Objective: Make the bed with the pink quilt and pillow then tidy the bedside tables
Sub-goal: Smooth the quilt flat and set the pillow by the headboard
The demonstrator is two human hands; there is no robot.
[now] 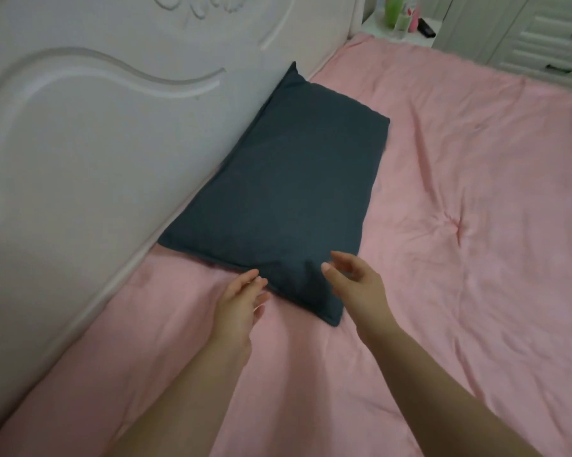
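So the bed [515, 103] is wearing a pink quilt [443, 209] spread pretty flat, a few wrinkles showing. A dark pillow [278, 192] is lying right on the quilt, one long edge sitting against the white headboard [96, 127]. Far corner, a small white counter [377, 24] is carrying some bottles [393, 11] and a dark object I can't make out.

- Both bare forearms reach forward from the lower edge, side by side.
- Left hand [241, 300]: fingers straight and together, palm turned inward, fingertips low.
- Right hand [355, 282]: relaxed and spread, thumb apart from loosely bent fingers, gripping nothing, held slightly higher.
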